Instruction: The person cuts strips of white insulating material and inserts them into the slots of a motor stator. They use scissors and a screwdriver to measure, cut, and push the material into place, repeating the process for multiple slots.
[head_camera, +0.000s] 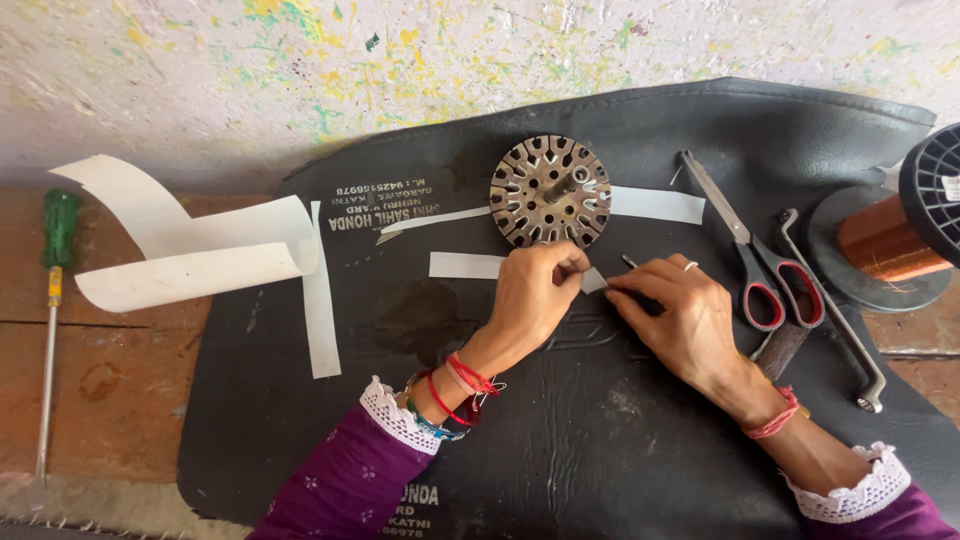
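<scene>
Paper strip between both hands

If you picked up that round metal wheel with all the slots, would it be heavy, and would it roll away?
The metal wheel looks thick and solid, so it is probably heavy for its size and stiff. It lies flat on the black mat, so it likely stays put; stood on edge, its round rim might roll. The left hand and right hand pinch a paper strip, which looks floppy.
</scene>
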